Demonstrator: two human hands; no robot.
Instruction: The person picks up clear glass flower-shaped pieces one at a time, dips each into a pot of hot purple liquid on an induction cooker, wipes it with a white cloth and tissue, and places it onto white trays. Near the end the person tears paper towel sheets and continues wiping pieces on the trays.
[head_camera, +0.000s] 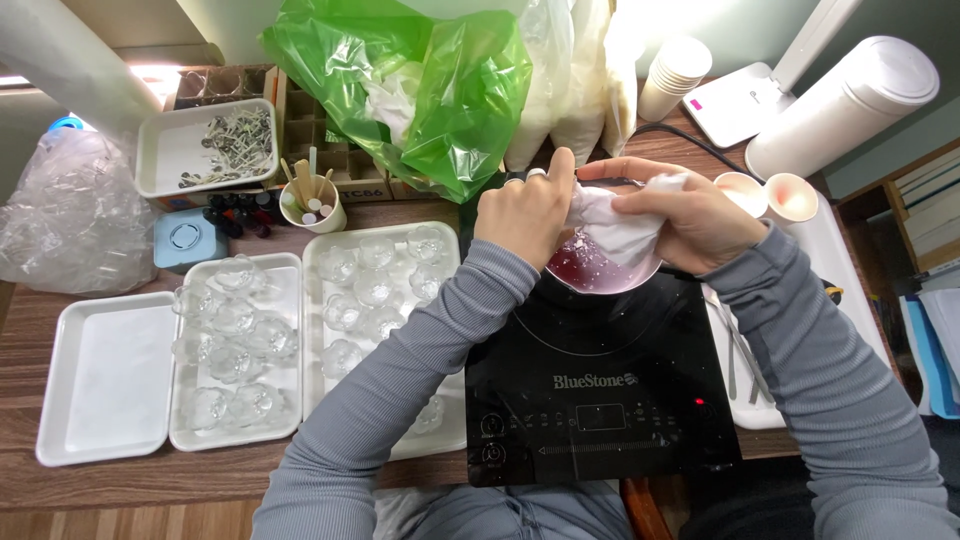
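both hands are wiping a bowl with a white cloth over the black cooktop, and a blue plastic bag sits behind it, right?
Not quite: the bag is green, not blue, as the head view shows. The rest holds: both hands, left and right, press a white cloth into the bowl over the black cooktop.

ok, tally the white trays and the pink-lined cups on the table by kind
White trays on the left, in a row: 3 (bare tray, tray of glass holders, tray partly under the left arm)
White tray of wicks: 1
Pink-lined cups: 2
Total: 6
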